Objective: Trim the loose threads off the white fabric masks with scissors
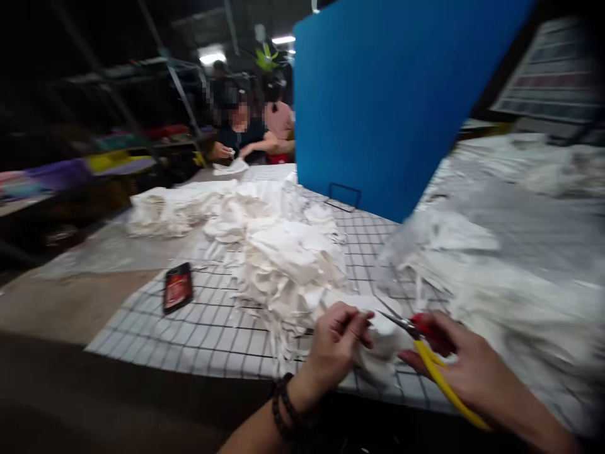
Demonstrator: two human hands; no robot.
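My left hand point(336, 343) pinches a white fabric piece point(384, 343) at the near edge of the table, a dark bead bracelet on its wrist. My right hand point(466, 366) grips thread snips point(425, 353) with a red pad and a long yellow handle. The metal tips point left toward the fabric held by my left hand. Just behind my hands lies a large heap of white fabric pieces point(283, 252) on a white cloth with a black grid point(208, 328).
A phone in a red case point(178, 287) lies on the grid cloth to the left. A tall blue board point(387, 94) stands behind the heap. More white fabric point(510, 284) is piled on the right. Other people point(246, 129) handle fabric at the table's far end. Shelves stand at left.
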